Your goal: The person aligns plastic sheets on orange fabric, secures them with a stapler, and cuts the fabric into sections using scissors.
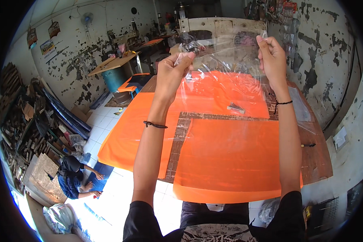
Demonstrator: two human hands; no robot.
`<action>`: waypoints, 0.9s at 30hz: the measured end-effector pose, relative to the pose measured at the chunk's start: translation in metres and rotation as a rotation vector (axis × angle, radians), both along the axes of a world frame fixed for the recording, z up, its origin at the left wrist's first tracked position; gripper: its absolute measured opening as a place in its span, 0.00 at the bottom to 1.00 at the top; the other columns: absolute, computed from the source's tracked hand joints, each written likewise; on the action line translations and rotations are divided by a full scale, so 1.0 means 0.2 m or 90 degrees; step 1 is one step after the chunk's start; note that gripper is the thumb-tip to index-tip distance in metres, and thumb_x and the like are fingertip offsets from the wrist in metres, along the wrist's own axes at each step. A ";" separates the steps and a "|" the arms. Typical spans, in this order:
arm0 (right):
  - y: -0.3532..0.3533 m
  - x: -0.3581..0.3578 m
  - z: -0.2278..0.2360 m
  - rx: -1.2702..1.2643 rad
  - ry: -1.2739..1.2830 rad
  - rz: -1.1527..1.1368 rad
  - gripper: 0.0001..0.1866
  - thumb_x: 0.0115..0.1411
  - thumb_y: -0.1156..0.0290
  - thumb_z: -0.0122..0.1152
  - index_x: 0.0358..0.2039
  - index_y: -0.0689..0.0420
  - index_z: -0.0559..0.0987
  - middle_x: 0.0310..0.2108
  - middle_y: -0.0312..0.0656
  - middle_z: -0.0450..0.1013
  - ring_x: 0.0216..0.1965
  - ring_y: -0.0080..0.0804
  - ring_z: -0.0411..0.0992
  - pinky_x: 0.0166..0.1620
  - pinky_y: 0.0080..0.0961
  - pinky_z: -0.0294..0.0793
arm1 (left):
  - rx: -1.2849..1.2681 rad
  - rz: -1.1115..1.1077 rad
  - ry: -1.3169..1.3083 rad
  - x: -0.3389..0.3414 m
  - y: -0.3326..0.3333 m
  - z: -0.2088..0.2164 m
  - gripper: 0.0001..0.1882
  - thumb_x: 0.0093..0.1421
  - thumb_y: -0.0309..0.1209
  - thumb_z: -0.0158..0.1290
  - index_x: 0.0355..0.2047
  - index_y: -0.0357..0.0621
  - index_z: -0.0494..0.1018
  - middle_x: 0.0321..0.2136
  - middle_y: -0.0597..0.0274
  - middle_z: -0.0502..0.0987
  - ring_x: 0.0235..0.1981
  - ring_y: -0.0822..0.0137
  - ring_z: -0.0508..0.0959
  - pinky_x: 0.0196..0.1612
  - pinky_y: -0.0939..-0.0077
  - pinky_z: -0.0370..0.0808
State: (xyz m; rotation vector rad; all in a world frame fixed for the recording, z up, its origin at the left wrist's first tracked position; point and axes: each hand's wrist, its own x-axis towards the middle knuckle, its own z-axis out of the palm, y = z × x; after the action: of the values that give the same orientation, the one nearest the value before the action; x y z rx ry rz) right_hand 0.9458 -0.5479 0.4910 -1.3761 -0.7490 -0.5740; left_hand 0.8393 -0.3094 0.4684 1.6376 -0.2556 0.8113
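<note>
A clear plastic sheet [226,60] hangs stretched between my two raised hands above the table. My left hand [175,72] pinches its left upper edge between thumb and fingers. Higher up, my right hand [272,58] grips the right upper corner. Through the film I see orange fabric [222,92] lying on the far part of the brown table [181,133]. Another orange piece [234,157] covers the near right and overhangs the front edge; one more [137,129] lies at the left. A small grey metal object [236,108] rests on the far fabric, its kind unclear.
A dark pen-like tool [308,145] lies by the table's right edge. On the floor at lower left a person [74,177] crouches over blue material. A blue drum [115,78] with a board on top stands farther back. Stacked wood [16,109] lines the left wall.
</note>
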 end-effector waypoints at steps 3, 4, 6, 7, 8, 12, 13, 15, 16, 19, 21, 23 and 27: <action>0.02 -0.05 -0.01 -0.025 0.113 0.072 0.15 0.61 0.58 0.57 0.33 0.58 0.73 0.21 0.34 0.70 0.18 0.16 0.66 0.17 0.14 0.64 | -0.077 -0.100 -0.034 0.04 0.02 -0.03 0.13 0.62 0.38 0.53 0.34 0.39 0.73 0.22 0.66 0.75 0.18 0.79 0.71 0.21 0.87 0.66; 0.02 -0.07 -0.02 -0.024 0.191 0.148 0.15 0.61 0.58 0.57 0.37 0.59 0.74 0.25 0.35 0.73 0.22 0.17 0.69 0.20 0.15 0.69 | -0.110 -0.094 -0.021 0.04 0.01 -0.03 0.13 0.63 0.37 0.51 0.37 0.38 0.71 0.22 0.64 0.75 0.19 0.78 0.73 0.21 0.85 0.69; 0.01 0.00 -0.10 -0.154 0.177 0.196 0.16 0.61 0.59 0.58 0.40 0.59 0.74 0.28 0.36 0.74 0.25 0.19 0.70 0.23 0.16 0.71 | -0.146 -0.086 -0.006 0.05 0.01 -0.05 0.14 0.64 0.37 0.50 0.40 0.37 0.69 0.23 0.62 0.76 0.20 0.76 0.75 0.22 0.84 0.72; 0.00 0.04 -0.14 -0.280 0.159 0.241 0.18 0.60 0.59 0.58 0.44 0.60 0.74 0.31 0.38 0.75 0.29 0.20 0.71 0.27 0.17 0.74 | -0.148 -0.109 0.008 0.07 0.02 -0.07 0.15 0.62 0.35 0.52 0.42 0.36 0.68 0.24 0.61 0.76 0.20 0.75 0.75 0.23 0.83 0.73; 0.00 0.06 -0.18 -0.287 0.189 0.226 0.18 0.60 0.60 0.59 0.44 0.61 0.75 0.32 0.37 0.76 0.24 0.18 0.70 0.24 0.15 0.71 | -0.146 -0.132 0.023 0.08 0.01 -0.07 0.17 0.61 0.33 0.55 0.44 0.35 0.66 0.25 0.61 0.77 0.20 0.75 0.76 0.23 0.82 0.74; 0.07 0.14 -0.25 -0.279 0.160 0.137 0.16 0.61 0.61 0.58 0.38 0.61 0.77 0.28 0.35 0.75 0.15 0.12 0.58 0.18 0.13 0.57 | 0.044 -0.043 0.103 0.16 0.16 -0.19 0.22 0.51 0.25 0.62 0.45 0.34 0.67 0.22 0.63 0.76 0.16 0.77 0.73 0.21 0.83 0.72; 0.10 0.13 -0.26 -0.284 0.162 0.144 0.16 0.61 0.61 0.58 0.38 0.61 0.77 0.28 0.35 0.75 0.15 0.12 0.58 0.18 0.13 0.57 | 0.040 -0.037 0.106 0.18 0.22 -0.22 0.22 0.51 0.25 0.62 0.45 0.34 0.67 0.22 0.63 0.76 0.16 0.77 0.73 0.21 0.83 0.72; 0.15 0.15 -0.30 -0.298 0.155 0.114 0.14 0.61 0.61 0.58 0.36 0.61 0.77 0.25 0.32 0.73 0.16 0.12 0.56 0.19 0.14 0.55 | 0.029 0.005 0.130 0.20 0.31 -0.27 0.21 0.52 0.25 0.62 0.44 0.34 0.68 0.21 0.64 0.76 0.16 0.78 0.72 0.21 0.83 0.71; 0.17 0.19 -0.31 -0.300 0.157 0.123 0.14 0.61 0.61 0.58 0.36 0.61 0.77 0.25 0.32 0.73 0.16 0.12 0.56 0.19 0.14 0.55 | -0.006 -0.051 0.110 0.19 0.35 -0.28 0.19 0.53 0.27 0.61 0.43 0.34 0.69 0.24 0.62 0.77 0.17 0.77 0.73 0.22 0.83 0.71; 0.09 0.29 -0.31 -0.138 0.075 0.049 0.16 0.63 0.56 0.55 0.35 0.58 0.78 0.19 0.25 0.62 0.19 0.11 0.54 0.21 0.14 0.52 | 0.040 0.079 0.105 0.07 0.58 -0.34 0.20 0.57 0.31 0.58 0.45 0.32 0.68 0.26 0.60 0.78 0.19 0.76 0.75 0.24 0.83 0.72; -0.06 0.33 -0.26 -0.086 0.102 -0.025 0.21 0.63 0.52 0.52 0.37 0.58 0.79 0.19 0.23 0.55 0.18 0.11 0.50 0.22 0.13 0.51 | 0.192 0.219 0.246 -0.06 0.84 -0.42 0.26 0.57 0.38 0.58 0.50 0.32 0.67 0.30 0.57 0.79 0.27 0.69 0.79 0.31 0.76 0.76; -0.18 0.37 -0.26 0.025 0.163 0.076 0.20 0.63 0.54 0.53 0.41 0.60 0.76 0.18 0.24 0.55 0.17 0.10 0.51 0.19 0.13 0.49 | 0.416 0.371 0.446 -0.20 1.04 -0.62 0.37 0.53 0.47 0.60 0.56 0.35 0.63 0.44 0.50 0.76 0.44 0.57 0.77 0.46 0.63 0.75; -0.16 0.31 -0.22 0.231 0.292 -0.035 0.22 0.61 0.54 0.57 0.44 0.60 0.73 0.17 0.24 0.54 0.14 0.09 0.50 0.17 0.11 0.47 | 0.533 0.194 0.633 -0.38 0.93 -0.87 0.48 0.50 0.52 0.60 0.65 0.48 0.51 0.65 0.52 0.51 0.66 0.53 0.49 0.64 0.58 0.55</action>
State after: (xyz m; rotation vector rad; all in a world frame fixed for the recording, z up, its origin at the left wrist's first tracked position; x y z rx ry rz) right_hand 1.0079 -0.5805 0.4473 -1.1307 -0.2231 -0.3906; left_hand 0.7628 -0.1234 0.2952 2.7023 0.4347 -0.0229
